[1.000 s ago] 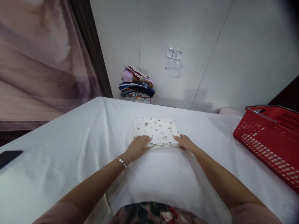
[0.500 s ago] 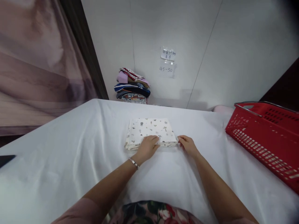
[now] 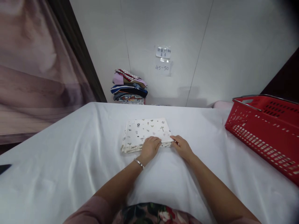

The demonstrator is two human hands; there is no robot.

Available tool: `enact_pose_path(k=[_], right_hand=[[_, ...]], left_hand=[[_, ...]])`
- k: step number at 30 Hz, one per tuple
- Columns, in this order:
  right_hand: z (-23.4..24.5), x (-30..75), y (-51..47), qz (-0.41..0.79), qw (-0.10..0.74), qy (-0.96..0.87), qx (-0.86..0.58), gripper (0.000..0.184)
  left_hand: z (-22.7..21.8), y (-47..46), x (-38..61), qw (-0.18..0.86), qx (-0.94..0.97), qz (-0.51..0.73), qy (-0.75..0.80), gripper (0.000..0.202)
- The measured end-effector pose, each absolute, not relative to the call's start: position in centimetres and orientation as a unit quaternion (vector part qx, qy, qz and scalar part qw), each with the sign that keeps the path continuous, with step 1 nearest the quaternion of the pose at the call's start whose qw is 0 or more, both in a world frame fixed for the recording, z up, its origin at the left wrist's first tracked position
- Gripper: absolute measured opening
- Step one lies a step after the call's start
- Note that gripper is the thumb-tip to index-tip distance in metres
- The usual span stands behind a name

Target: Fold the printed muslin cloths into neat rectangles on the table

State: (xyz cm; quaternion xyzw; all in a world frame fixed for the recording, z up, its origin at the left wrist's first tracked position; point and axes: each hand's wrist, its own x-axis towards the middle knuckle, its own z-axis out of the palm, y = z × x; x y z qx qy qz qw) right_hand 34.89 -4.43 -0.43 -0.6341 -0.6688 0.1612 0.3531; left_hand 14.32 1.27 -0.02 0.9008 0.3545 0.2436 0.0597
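A folded white cloth (image 3: 142, 132) with small dark and tan prints, palm trees among them, lies flat in several layers on the white-covered table (image 3: 88, 174). My left hand (image 3: 150, 147) grips its front edge right of the middle, fingers over the top and thumb at the edge; a silvery bracelet circles that wrist. At the cloth's front right corner, my right hand (image 3: 182, 147) pinches the layers between thumb and fingers. The underside of the stack is hidden.
A red plastic basket (image 3: 261, 133) with a metal handle stands at the right. Behind the table's far edge rises a pile of folded fabrics (image 3: 129, 88) against the wall. Paper labels (image 3: 163, 62) hang there. A pinkish curtain (image 3: 30, 71) covers the left.
My right hand has moved left from beside the cloth and taken hold of its right corner. My left hand has shifted slightly right along the front edge. The view has moved slightly.
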Motion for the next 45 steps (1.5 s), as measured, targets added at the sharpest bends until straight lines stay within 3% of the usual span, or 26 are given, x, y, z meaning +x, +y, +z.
enact_pose_path(k=[5,12,18,26,34,41,45], right_hand=[[-0.7,35.2,-4.6,0.136,0.324,-0.675,-0.649,0.034],[-1.7,35.5,-4.3,0.13,0.407,-0.688,-0.587,0.034],[-1.8,35.1,-4.0,0.082,0.419,-0.7,-0.573,0.025],[-2.2,35.1,-3.4,0.097,0.443,-0.673,-0.585,0.024],[-2.4,35.3,-3.0,0.132,0.481,-0.681,-0.536,0.026],[-2.5,35.6,-3.0,0.169,0.485,-0.68,-0.523,0.041],[-2.2,35.4,-3.0,0.157,0.49,-0.666,-0.54,0.036]], left_hand=[[-0.1,1.4,14.4,0.069,0.893,0.261,0.36,0.025],[0.2,1.7,14.6,0.107,0.876,0.279,0.378,0.021],[0.8,1.6,14.9,0.109,0.874,0.271,0.389,0.021],[0.2,0.9,15.4,0.049,0.877,0.328,0.349,0.017],[0.3,0.7,17.2,-0.02,0.906,0.288,0.309,0.018],[-0.2,1.5,18.9,-0.042,0.905,0.269,0.327,0.019],[-0.2,1.6,19.5,-0.039,0.907,0.27,0.321,0.018]])
